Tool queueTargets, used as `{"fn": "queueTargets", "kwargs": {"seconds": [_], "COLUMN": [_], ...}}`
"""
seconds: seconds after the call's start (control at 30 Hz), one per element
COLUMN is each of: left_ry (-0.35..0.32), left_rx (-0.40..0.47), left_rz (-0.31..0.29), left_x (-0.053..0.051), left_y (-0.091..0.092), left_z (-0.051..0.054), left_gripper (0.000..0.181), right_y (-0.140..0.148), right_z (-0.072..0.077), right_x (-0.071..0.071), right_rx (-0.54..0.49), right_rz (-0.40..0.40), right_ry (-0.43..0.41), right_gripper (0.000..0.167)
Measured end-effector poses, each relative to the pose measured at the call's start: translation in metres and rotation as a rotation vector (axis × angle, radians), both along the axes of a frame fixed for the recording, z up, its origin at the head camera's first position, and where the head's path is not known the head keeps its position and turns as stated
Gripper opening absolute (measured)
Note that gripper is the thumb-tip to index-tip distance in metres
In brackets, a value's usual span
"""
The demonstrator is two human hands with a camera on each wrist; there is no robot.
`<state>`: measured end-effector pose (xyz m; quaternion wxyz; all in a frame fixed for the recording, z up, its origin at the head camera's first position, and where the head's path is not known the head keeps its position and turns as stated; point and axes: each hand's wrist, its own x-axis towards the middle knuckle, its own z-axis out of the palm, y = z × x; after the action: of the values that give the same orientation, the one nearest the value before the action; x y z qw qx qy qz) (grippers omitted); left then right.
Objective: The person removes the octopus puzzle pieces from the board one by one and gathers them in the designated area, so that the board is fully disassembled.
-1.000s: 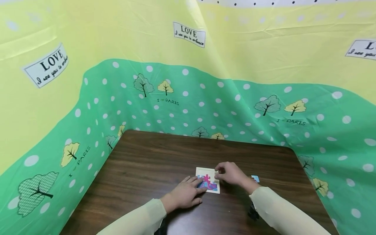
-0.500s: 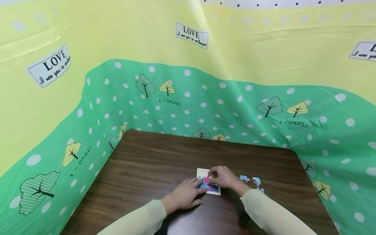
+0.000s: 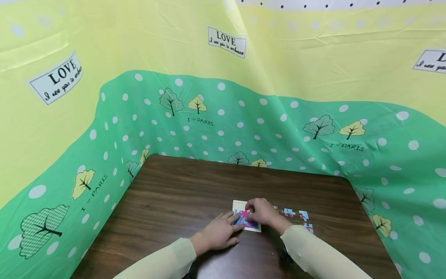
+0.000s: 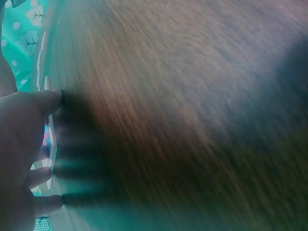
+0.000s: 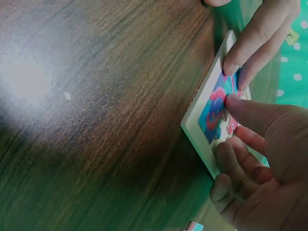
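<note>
Head view: on the counter [image 3: 181, 186], the puzzle board [image 3: 238, 204] is pressed by the outspread left hand [image 3: 217, 233], apparently against sliding, while a puzzle piece [image 5: 225, 116] is pinched over it by the curled right hand [image 3: 265, 212].

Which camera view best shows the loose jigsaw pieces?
The head view: several loose jigsaw pieces lie on the table, though the right hand and sleeve partly cover some. The right wrist view catches only a cropped bit at the bottom; the left wrist view, none that I can make out.
</note>
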<state>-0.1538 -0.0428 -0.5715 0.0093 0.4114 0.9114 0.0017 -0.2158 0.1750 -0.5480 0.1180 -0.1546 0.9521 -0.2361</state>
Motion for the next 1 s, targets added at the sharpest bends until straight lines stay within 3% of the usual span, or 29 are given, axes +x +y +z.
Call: {"fn": "queueTargets", "kwargs": {"seconds": [0.77, 1.0], "left_ry": [-0.040, -0.021], "left_rx": [-0.020, 0.010], "left_rz": [0.018, 0.013], "left_x": [0.0007, 0.0018], "left_y": [0.0017, 0.0011], "left_z": [-0.0022, -0.0012], "left_gripper": [0.057, 0.057], "right_y": [0.0014, 0.0029], "right_z": [-0.0022, -0.0015], "right_x": [-0.0008, -0.0018], "right_rx": [-0.051, -0.102], "right_rz": [-0.037, -0.031], "right_ry": [-0.037, -0.035], "right_gripper": [0.030, 0.020]}}
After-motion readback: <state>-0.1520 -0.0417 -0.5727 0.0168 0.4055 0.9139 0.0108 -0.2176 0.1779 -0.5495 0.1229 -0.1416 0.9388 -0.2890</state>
